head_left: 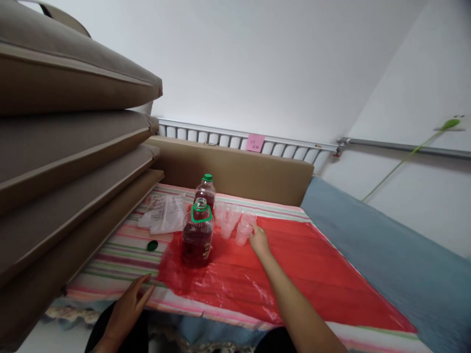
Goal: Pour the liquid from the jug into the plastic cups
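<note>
My right hand [259, 240] reaches forward over the red plastic sheet [309, 274], its fingers closed at the side of a clear plastic cup [244, 230]. More clear plastic cups [228, 220] stand in a cluster just to the left. In front of them is a large uncapped bottle [197, 240] of dark red liquid with a green handle ring. Behind it stands a second bottle [206, 190] with its green cap on. A loose green cap [152, 245] lies on the striped cloth. My left hand [130, 306] is open at the near edge, holding nothing, thumb and fingers apart.
Clear plastic packaging [165, 213] lies left of the bottles on the striped cloth [121, 260]. Stacked beige cushions [73, 93] rise along the left. A beige board [235, 171] and a white radiator [228, 139] are behind; blue fabric [375, 235] borders the right.
</note>
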`<state>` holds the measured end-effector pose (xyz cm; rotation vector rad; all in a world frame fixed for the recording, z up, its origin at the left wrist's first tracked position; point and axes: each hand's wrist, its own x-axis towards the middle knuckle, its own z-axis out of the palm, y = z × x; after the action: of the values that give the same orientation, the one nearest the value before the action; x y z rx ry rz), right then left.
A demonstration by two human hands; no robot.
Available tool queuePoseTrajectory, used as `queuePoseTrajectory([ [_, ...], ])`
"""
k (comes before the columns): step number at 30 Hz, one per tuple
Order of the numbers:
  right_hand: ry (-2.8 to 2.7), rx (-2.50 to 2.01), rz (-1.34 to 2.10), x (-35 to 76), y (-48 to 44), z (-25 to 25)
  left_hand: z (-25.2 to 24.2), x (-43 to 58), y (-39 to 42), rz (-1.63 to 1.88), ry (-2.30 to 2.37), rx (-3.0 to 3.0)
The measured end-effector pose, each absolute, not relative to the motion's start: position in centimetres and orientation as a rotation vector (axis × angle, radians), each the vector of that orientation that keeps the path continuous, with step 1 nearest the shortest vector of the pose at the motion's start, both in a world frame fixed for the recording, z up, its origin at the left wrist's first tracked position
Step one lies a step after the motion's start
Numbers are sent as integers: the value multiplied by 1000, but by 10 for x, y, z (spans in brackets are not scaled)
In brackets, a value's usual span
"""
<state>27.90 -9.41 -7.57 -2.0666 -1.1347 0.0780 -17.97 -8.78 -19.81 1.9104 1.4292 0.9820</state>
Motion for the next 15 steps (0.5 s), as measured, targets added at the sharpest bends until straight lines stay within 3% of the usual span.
queuePoseTrajectory([
  [9,-1294,-2054,-79,286,-101,-37,-199,-187,-89,1036,1404,1867],
  [15,-1388,-2107,8,235,-162,-91,-194,-186,-90,1112,1344,1810],
])
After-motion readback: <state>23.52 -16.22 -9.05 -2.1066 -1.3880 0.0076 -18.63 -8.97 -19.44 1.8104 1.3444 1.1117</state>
